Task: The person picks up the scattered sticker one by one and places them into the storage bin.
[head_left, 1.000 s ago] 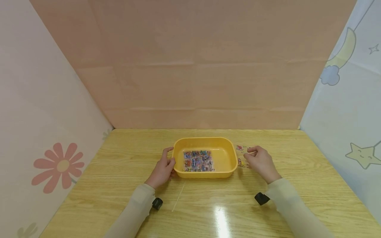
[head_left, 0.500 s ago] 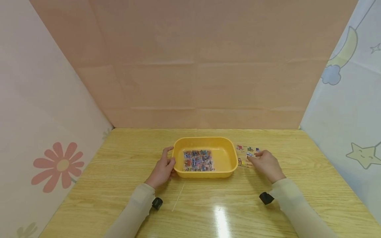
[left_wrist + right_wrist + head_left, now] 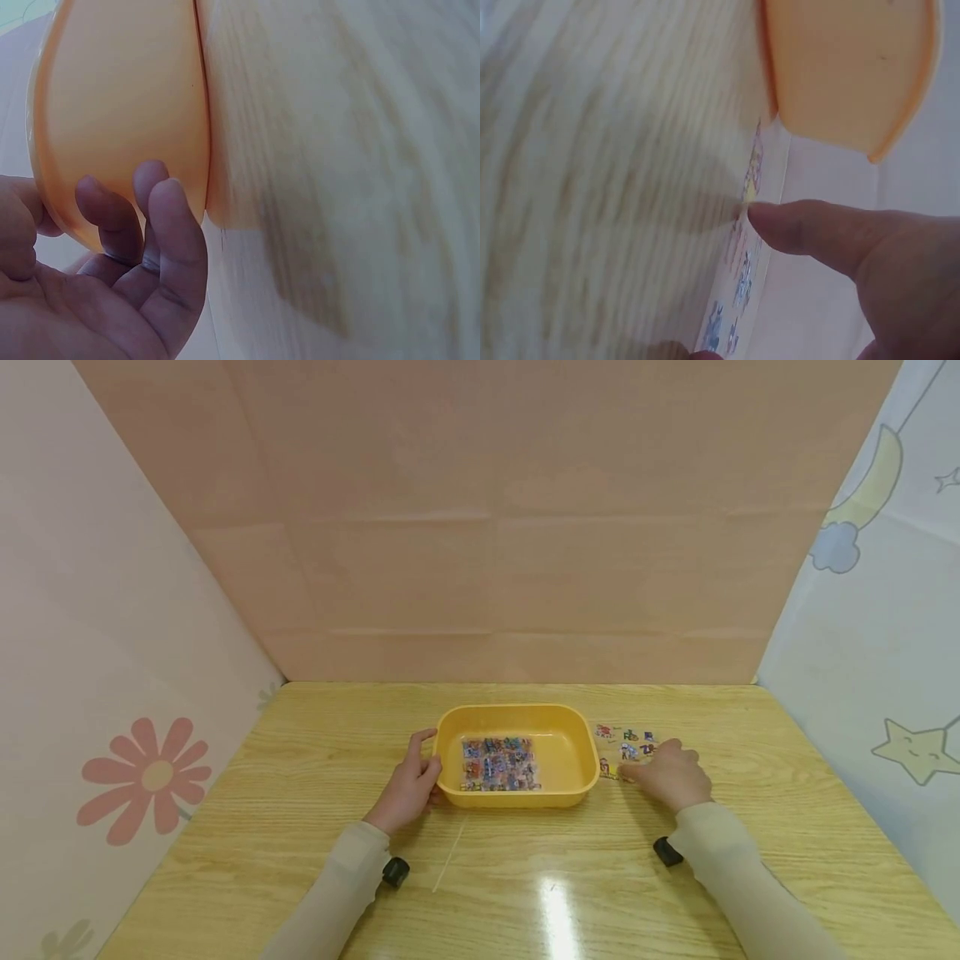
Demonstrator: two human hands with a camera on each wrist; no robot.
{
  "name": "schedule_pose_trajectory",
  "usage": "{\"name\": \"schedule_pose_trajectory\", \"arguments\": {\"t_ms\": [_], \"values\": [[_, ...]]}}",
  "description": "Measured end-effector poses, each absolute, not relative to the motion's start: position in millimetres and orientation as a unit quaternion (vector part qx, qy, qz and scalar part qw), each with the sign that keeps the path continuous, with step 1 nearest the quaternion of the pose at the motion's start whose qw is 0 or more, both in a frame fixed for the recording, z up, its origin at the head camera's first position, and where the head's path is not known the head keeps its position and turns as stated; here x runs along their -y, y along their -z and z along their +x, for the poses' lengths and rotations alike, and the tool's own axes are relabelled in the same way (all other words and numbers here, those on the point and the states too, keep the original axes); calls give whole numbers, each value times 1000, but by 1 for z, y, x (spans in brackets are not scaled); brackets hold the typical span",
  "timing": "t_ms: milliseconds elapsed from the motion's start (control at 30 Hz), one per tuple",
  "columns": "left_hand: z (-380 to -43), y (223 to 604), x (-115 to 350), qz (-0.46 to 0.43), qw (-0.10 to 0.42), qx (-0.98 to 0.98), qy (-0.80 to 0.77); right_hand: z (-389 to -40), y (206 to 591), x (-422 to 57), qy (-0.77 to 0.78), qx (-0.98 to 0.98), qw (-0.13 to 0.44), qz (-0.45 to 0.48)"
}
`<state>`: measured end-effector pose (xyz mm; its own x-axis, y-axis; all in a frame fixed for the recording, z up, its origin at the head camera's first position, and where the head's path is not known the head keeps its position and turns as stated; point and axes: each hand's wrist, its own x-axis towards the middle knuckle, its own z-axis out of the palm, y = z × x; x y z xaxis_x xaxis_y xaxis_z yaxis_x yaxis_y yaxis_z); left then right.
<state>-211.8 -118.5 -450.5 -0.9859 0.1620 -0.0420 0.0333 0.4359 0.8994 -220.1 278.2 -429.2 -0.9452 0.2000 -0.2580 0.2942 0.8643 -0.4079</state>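
Note:
A yellow plastic basin (image 3: 566,764) stands on the table. On the left side of its floor lie clear pieces with dense, colourful small pictures (image 3: 500,766). My left hand (image 3: 408,789) grips the basin's left end, thumb at the rim; the left wrist view shows curled fingers (image 3: 176,225) against the outer wall. To the basin's right, a clear sheet with small cartoon pictures (image 3: 628,750) lies flat on the table, like a sticker sheet. My right hand (image 3: 671,774) rests at its near right part, the extended thumb (image 3: 780,225) touching it, other fingers near its right edge, mostly hidden.
The wood-grain table (image 3: 315,718) meets a plain pinkish backdrop (image 3: 487,568) behind the basin. Side panels carry a flower (image 3: 157,775) on the left and a star (image 3: 918,752) on the right. A thin pale line (image 3: 450,858) marks the table in front.
My right hand has moved rightward from over the sheet to its right edge, uncovering more of its pictures, then its thumb came down on the near side. My left hand and the basin stay put.

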Motion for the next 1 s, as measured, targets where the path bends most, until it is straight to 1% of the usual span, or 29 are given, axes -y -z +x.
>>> {"name": "schedule_pose_trajectory", "arguments": {"t_ms": [167,467,733,1000], "values": [[-212,450,119,57,61,-846,-527,-222,426,-275,212,-963,101,133],[-212,451,119,56,66,-845,-528,-223,418,-276,221,-959,119,129],[-212,451,119,57,65,-846,-527,-223,418,-275,200,-963,106,144],[-212,451,119,55,67,-848,-523,-223,415,-270,200,-964,109,138]]}}
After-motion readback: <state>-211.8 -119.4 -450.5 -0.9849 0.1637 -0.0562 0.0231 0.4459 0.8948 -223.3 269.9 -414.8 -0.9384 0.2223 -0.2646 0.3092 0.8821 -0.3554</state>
